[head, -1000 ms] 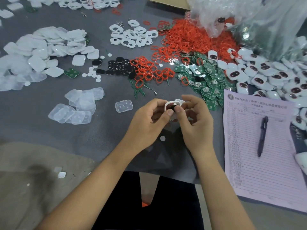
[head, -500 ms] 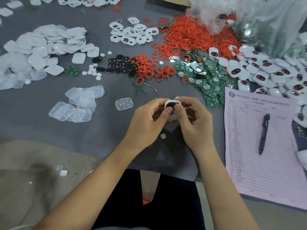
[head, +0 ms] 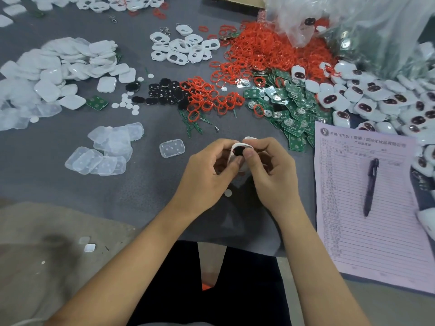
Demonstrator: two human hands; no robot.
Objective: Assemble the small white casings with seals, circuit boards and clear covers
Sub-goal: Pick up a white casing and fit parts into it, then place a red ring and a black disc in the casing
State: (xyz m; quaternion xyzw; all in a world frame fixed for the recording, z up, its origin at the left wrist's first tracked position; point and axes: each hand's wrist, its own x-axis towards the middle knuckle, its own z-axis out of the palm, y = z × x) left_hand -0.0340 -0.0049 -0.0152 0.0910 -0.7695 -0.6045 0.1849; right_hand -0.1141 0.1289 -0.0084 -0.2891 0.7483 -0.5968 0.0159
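Both my hands hold one small white casing (head: 235,147) with a dark insert in its opening, above the grey table. My left hand (head: 207,175) grips it from the left, thumb near the dark part. My right hand (head: 270,170) grips it from the right, thumb pressing on the dark insert. Red seals (head: 211,97) lie in a heap beyond, green circuit boards (head: 287,109) to their right. Clear covers (head: 106,151) lie to the left, with one single clear cover (head: 171,148) close to my hands. Empty white casings (head: 183,47) lie further back.
Black inserts (head: 164,92) lie beside the red seals. Finished white units (head: 376,97) pile up at the right under a plastic bag (head: 364,27). A printed form (head: 376,231) with a pen (head: 370,187) lies at the right. White back shells (head: 58,71) heap at the left.
Both hands keep hold of the casing in the same place. The dark insert now sits fuller in the casing's opening, with my right thumb over it.
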